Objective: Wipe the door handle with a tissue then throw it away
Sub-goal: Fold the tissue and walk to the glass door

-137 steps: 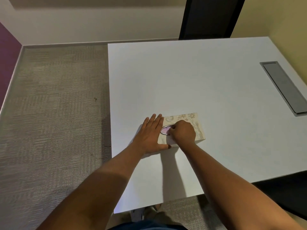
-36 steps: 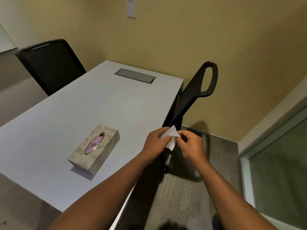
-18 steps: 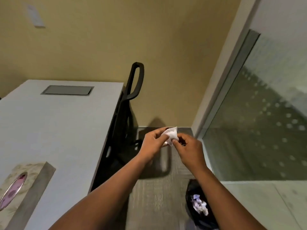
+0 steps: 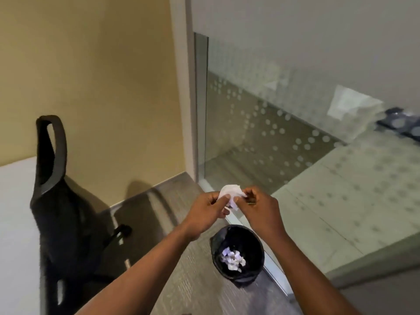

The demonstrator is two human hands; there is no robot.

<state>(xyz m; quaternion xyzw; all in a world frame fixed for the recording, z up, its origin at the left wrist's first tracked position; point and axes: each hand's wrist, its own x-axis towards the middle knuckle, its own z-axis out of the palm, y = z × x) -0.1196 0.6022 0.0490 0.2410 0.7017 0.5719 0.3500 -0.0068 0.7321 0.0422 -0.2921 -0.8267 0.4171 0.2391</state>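
Note:
A small white tissue [image 4: 232,194] is held in front of me at chest height, pinched between both hands. My left hand [image 4: 208,212] grips its left side and my right hand [image 4: 259,209] grips its right side. Below the hands, on the floor, stands a black bin [image 4: 237,252] with a dark liner and several crumpled tissues inside. No door handle shows in this view.
A black office chair [image 4: 61,214] stands at the left against the white table [image 4: 16,223]. A frosted, dotted glass wall [image 4: 295,137] with a pale frame [image 4: 188,92] runs along the right. Grey carpet [image 4: 181,280] lies between chair and bin.
The view has swung right, from the table and tissue box to the glass wall and bin. Both hands have kept hold of the tissue, which came out of the box earlier.

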